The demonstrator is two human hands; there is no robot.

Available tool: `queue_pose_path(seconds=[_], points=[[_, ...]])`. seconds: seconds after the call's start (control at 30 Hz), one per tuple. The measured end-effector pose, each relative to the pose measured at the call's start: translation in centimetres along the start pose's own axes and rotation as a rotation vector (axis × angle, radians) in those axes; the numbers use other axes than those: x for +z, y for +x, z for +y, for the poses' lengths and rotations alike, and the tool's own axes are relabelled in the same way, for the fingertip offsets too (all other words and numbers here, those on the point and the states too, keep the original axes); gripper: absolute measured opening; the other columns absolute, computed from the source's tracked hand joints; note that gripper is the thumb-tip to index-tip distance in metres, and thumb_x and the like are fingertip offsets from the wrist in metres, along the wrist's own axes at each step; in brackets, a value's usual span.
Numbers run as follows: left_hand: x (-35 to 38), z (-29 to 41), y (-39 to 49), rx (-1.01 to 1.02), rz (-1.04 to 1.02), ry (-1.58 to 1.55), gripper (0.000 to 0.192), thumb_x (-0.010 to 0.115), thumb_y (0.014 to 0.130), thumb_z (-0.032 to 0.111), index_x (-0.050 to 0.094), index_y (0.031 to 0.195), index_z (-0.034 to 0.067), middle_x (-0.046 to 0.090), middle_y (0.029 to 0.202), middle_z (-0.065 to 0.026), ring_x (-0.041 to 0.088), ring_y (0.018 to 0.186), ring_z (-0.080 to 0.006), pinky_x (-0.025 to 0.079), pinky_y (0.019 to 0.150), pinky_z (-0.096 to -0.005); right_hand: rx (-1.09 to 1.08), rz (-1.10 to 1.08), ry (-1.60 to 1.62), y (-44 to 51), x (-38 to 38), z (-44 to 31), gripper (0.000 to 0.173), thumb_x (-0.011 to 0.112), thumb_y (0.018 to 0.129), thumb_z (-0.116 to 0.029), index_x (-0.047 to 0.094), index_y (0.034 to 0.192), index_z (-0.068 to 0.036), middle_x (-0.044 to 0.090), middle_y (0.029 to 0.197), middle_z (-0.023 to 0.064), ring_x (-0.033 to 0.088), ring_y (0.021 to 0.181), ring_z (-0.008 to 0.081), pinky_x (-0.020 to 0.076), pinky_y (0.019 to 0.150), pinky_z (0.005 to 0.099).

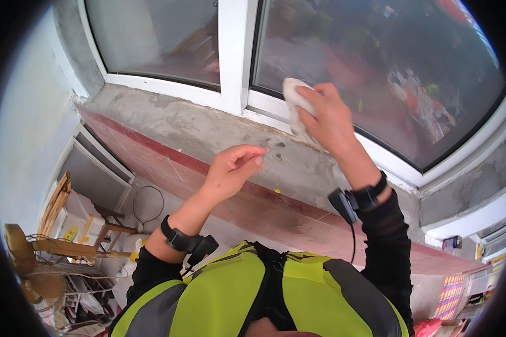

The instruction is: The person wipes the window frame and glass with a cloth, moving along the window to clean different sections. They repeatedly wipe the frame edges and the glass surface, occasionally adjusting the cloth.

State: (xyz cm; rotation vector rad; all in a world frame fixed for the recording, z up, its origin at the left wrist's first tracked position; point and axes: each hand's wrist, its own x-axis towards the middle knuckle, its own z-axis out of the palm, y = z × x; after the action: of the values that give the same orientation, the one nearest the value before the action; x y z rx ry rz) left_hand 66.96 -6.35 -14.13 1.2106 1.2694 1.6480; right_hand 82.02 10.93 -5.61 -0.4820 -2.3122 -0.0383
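Note:
My right hand (329, 117) grips a white cloth (298, 97) and presses it against the lower left part of the right window pane (320, 46). The cloth hangs down over the white window frame (266, 103) towards the sill. My left hand (235, 170) is loosely curled above the concrete sill (181, 120), and I see nothing in it. A gap shows between its thumb and fingers. Both wrists wear a black strap with a small device.
Below the sill runs a red tiled wall band (160, 147). At the lower left are a framed screen panel (88, 164), a wooden stool (109, 227), a brown fan-like appliance (46, 252) and a cluttered rack (88, 295). A small container (452, 243) sits on the right ledge.

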Motion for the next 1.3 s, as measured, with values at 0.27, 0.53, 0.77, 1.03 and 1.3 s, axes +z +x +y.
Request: queue_pose_path(seconds=[0.27, 0.53, 0.77, 1.03, 1.3], points=[[-4.4, -2.1, -5.7, -0.018, 0.331, 0.041, 0.017, 0.061, 0.088, 0.008, 0.065, 0.104, 0.003, 0.062, 0.08, 0.001, 0.056, 0.072, -0.0053, 0.046, 0.063, -0.0208, -0.105, -0.381, -0.289, 6.9, 11.0, 0.2, 0.04, 0.061, 0.075, -0.016, 0.058, 0.115, -0.014, 0.051, 0.093, 0.0172, 0.06, 0.076, 0.0337, 0.0509, 0.067, 0.0425], [-6.1, -4.7, -8.6, -0.134, 0.513, 0.021, 0.016, 0.059, 0.09, 0.011, 0.065, 0.103, 0.003, 0.06, 0.077, 0.0018, 0.054, 0.069, -0.006, 0.044, 0.061, -0.0205, -0.313, -0.595, -0.419, 9.3, 12.5, 1.3, 0.044, 0.058, 0.075, -0.017, 0.056, 0.118, -0.01, 0.053, 0.093, 0.0166, 0.061, 0.078, 0.0323, 0.0507, 0.067, 0.0422], [-5.4, -5.8, -8.3, -0.034, 0.503, 0.072, 0.014, 0.06, 0.09, 0.009, 0.066, 0.1, 0.002, 0.059, 0.074, 0.0019, 0.051, 0.067, -0.0051, 0.043, 0.06, -0.0205, -0.436, -0.799, -0.475, 12.0, 11.8, 1.0, 0.04, 0.06, 0.072, -0.015, 0.061, 0.111, -0.012, 0.059, 0.095, 0.0155, 0.061, 0.084, 0.0332, 0.0502, 0.07, 0.0427], [-6.8, -7.4, -10.9, -0.124, 0.597, 0.014, 0.014, 0.059, 0.09, 0.01, 0.066, 0.099, 0.002, 0.06, 0.075, 0.0012, 0.055, 0.066, -0.0061, 0.046, 0.059, -0.0209, -0.5, -0.952, -0.56, 14.0, 11.7, 0.3, 0.036, 0.063, 0.064, -0.012, 0.067, 0.1, -0.013, 0.065, 0.088, 0.0116, 0.062, 0.083, 0.0318, 0.0493, 0.069, 0.0416], [-8.7, -8.7, -15.3, -0.28, 0.771, 0.097, 0.016, 0.061, 0.089, 0.014, 0.066, 0.099, 0.002, 0.063, 0.075, -0.0011, 0.058, 0.064, -0.0072, 0.047, 0.058, -0.0213, -0.722, -0.662, -0.349, 9.8, 8.9, 0.8, 0.026, 0.062, 0.071, -0.014, 0.066, 0.097, -0.016, 0.053, 0.087, 0.0089, 0.061, 0.076, 0.0262, 0.0489, 0.065, 0.0395]])
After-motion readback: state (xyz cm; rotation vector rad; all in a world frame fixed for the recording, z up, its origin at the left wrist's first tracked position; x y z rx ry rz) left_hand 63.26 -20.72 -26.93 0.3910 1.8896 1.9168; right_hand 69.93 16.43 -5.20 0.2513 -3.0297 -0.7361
